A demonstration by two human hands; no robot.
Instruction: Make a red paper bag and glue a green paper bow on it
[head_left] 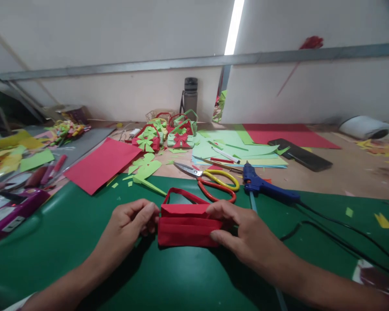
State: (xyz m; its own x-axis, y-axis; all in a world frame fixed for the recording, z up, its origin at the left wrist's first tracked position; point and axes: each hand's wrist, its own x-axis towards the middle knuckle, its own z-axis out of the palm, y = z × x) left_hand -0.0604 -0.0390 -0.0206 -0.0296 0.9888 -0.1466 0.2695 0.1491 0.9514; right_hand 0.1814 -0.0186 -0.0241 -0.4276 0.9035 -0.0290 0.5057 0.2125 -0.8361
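A folded red paper basket (186, 224) with a curved red handle lies flat on the green mat (84, 242). My left hand (129, 220) pinches its left edge with curled fingers. My right hand (243, 235) grips its right edge, thumb on top and fingers along the side. Just behind the basket lie scissors (210, 181) with yellow and red handles and a blue glue gun (266, 185), its black cord trailing off to the right.
A red sheet (100, 164) and green scraps (145, 168) lie at the mat's back edge. Finished red-and-green paper baskets (168, 131) stand further back by a grey bottle (190, 95). Green sheets (233, 149), a phone (300, 153), left-side clutter (13, 185).
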